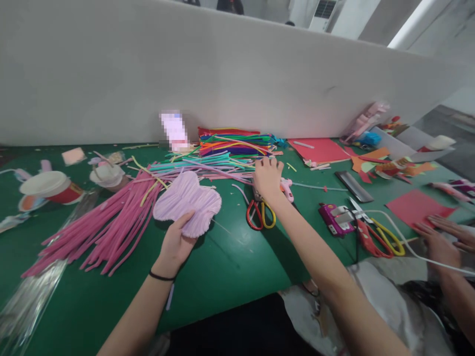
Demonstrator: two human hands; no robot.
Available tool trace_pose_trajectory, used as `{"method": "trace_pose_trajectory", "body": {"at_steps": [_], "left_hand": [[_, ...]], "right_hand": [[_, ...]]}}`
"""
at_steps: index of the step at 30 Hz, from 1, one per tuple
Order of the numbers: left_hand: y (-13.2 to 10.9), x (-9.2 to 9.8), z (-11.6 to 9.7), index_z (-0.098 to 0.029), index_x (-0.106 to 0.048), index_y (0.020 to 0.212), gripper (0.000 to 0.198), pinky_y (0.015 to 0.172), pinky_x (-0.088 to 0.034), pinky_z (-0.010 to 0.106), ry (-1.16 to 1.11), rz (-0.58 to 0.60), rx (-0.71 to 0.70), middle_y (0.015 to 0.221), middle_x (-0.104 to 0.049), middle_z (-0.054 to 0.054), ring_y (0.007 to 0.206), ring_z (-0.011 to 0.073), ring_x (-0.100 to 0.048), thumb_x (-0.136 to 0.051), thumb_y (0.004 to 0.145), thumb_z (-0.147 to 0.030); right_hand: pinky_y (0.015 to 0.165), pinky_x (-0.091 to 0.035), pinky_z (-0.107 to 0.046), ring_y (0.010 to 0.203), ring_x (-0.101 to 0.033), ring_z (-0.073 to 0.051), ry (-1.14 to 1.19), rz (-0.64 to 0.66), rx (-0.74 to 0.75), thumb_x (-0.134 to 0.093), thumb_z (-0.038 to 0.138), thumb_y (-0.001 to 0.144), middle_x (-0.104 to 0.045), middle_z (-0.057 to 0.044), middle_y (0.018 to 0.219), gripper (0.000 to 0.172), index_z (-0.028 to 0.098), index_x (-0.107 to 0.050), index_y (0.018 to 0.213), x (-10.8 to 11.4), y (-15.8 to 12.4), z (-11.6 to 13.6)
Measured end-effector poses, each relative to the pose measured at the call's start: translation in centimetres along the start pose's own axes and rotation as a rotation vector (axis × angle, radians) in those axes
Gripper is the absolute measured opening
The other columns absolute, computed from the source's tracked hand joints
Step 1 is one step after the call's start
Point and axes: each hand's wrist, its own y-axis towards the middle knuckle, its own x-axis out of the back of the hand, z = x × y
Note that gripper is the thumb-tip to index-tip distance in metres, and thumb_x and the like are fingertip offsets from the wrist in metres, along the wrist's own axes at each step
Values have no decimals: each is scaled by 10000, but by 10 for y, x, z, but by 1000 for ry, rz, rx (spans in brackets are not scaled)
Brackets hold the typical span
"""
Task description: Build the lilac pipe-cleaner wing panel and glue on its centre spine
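My left hand (178, 247) grips the lower edge of a lilac butterfly-shaped piece (187, 202) with a ribbed, fuzzy surface, thumb on top. A thin thread trails from its right side. Farther forward, my right hand (267, 177) reaches down with bent fingers; what lies under them is hidden. Right beside it is a pink glue gun (287, 190), partly covered by the hand. Just below the hand are the red and yellow handles of scissors (261, 215), their blades out of sight. Loose lilac and teal pipe cleaners (211, 162) lie behind the butterfly piece.
Pink pipe cleaners (107, 222) spread at left, near a paper cup (52, 188). Colourful bundles (233, 143) and a blurred phone (174, 131) stand by the partition (222, 69). At right are a purple power strip (336, 220), more scissors (374, 232) and another person's hands (441, 240).
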Motion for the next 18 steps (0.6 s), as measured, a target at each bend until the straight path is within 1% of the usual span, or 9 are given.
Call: {"method": "trace_pose_trajectory", "body": {"at_steps": [2,4,5,6,8,11,13,16,18], "left_hand": [[-1,0,1,-92,-660,1174,382,701,-635,288,8,4,11,1062,-740,142,854,233,-738,-584,810,-8],[-1,-1,2,-94,-661,1175,388,690,-633,277,12,6,7,1055,-743,138,843,227,-739,-584,805,-3],[-1,0,2,-93,-664,1168,386,687,-632,271,10,4,3,1044,-746,135,833,222,-740,-585,803,0],[0,0,2,-90,-669,1157,377,686,-631,265,9,2,0,1031,-750,131,823,217,-741,-585,801,2],[0,0,3,-80,-681,1128,350,687,-627,254,19,3,-4,1016,-754,128,812,207,-741,-589,801,3],[0,0,4,-75,-686,1120,350,711,-622,243,40,8,-18,1025,-754,132,827,205,-741,-601,790,9],[-1,-1,3,-80,-678,1146,381,762,-620,264,45,13,-21,1039,-751,137,865,221,-739,-603,784,10],[-4,-4,3,-99,-669,1176,426,845,-607,310,54,11,-40,1043,-751,133,920,246,-731,-610,770,13],[-6,-5,4,-118,-664,1190,459,884,-594,318,61,13,-71,1050,-751,124,965,252,-720,-624,754,19]], "right_hand": [[809,-425,-362,993,-597,-268,43,133,-59,-411,242,943,-617,-202,1156,339,95,-602,1181,15,-16,-2],[732,-449,-338,936,-647,-276,21,362,-92,-457,320,934,-669,-203,1031,335,93,-638,1101,24,-37,-1],[713,-457,-331,938,-659,-283,5,477,-88,-508,333,908,-682,-197,1020,315,108,-655,1072,26,-48,0],[684,-461,-323,911,-674,-288,3,542,-84,-577,345,867,-696,-187,999,289,120,-679,1018,26,-58,0],[647,-462,-312,883,-689,-293,1,612,-77,-651,344,811,-711,-175,981,274,128,-697,973,23,-74,0],[633,-453,-301,868,-694,-276,4,618,-51,-637,313,811,-719,-171,973,263,131,-699,989,20,-83,-8],[670,-453,-316,904,-680,-285,-4,593,-31,-624,289,801,-717,-184,954,263,116,-700,984,21,-84,-16],[825,-430,-407,1025,-616,-342,-56,449,30,-594,282,799,-713,-202,903,264,88,-705,940,24,-87,-27],[946,-352,-504,1070,-575,-365,-107,355,65,-571,253,798,-713,-204,883,245,86,-703,919,24,-93,-32]]}}
